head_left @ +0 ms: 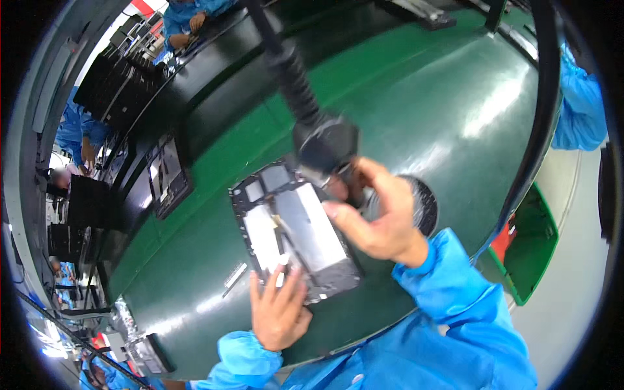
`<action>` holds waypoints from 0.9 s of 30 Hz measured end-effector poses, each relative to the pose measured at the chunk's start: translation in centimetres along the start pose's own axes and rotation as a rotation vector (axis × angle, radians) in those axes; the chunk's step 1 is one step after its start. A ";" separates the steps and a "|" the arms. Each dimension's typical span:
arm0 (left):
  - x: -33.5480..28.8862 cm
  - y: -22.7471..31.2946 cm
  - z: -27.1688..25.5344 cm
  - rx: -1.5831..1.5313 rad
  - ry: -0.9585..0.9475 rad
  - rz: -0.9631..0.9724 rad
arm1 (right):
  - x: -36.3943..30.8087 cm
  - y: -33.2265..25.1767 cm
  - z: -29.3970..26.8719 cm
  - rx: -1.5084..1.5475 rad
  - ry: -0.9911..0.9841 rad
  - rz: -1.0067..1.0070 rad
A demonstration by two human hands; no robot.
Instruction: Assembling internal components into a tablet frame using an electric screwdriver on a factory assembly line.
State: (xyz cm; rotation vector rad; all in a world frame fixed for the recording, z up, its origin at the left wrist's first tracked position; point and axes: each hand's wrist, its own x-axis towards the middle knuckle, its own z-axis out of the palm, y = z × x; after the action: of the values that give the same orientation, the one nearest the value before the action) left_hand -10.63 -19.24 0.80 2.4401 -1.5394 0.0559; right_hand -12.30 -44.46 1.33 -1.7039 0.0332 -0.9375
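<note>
Right now my right hand (377, 214) is curled around the black body of a hanging power screwdriver (323, 144), fingers wrapped about its lower end and thumb pointing back toward me, so that hand is clenched on the tool. The tool's ribbed black cable sleeve (289, 65) runs up and away from my grip toward the far side of the bench. Just beneath that grip lies the open electronic device chassis (292, 231), a dark rectangular frame with a long silvery-grey metal block along its middle and paler, whitish panels beside it on the side nearer my left hand (278, 311). My left hand rests flat with fingers spread on the near edge of the chassis, pressing on it rather than closing around it. The whole assembly sits on the green work mat (422, 97), tilted so its far corner comes under the screwdriver tip. Just behind my right wrist a round black dish (426, 198) shows at the mat's edge. Left of my left hand a small pale strip (235, 276), like a label or slip, lies on the mat; whatever is printed on it is too small to tell. Farther out to the left of the chassis, another dark flat panel (170, 174) sits on the black conveyor. Off to the right of my forearm, a green bin (536, 250) stands on the floor.
</note>
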 end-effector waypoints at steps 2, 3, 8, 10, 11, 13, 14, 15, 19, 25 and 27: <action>-1.0 0.7 0.3 -0.104 -0.049 0.005 | 0.4 1.3 0.1 -0.041 -0.005 -0.068; -1.6 0.9 0.5 -0.190 -0.054 0.009 | 0.2 1.7 0.6 -0.009 0.039 -0.092; -3.6 1.2 1.6 -0.468 0.025 -0.127 | 0.4 1.6 1.3 0.038 0.044 -0.090; -3.3 1.1 2.2 -0.479 0.025 -0.106 | 0.2 1.4 1.6 0.117 0.035 -0.028; -3.2 1.2 2.3 -0.491 0.019 -0.074 | 0.0 1.1 1.7 0.190 0.037 0.034; -2.8 1.2 2.4 -0.534 0.029 -0.078 | -0.4 1.0 2.0 0.253 0.014 0.060; -2.5 1.2 2.4 -0.533 0.020 -0.059 | -0.5 1.1 2.0 0.184 -0.035 0.022; -2.4 1.3 2.4 -0.531 0.011 -0.041 | -0.6 1.2 2.0 0.117 -0.084 -0.016; -2.6 1.5 2.3 -0.561 0.004 -0.034 | -0.8 1.5 2.2 0.195 -0.084 0.030; -3.1 -1.9 0.6 -0.367 0.256 -0.161 | 0.0 0.6 0.8 0.151 0.058 0.056; -4.1 -4.5 -0.4 -0.138 0.367 -0.346 | 0.2 0.6 0.1 -0.003 0.077 -0.010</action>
State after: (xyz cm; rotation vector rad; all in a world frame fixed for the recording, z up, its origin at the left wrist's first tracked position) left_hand -8.37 -13.65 -0.39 2.3819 -0.9277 0.3023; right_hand -11.82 -44.71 0.96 -1.6717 0.0772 -1.0105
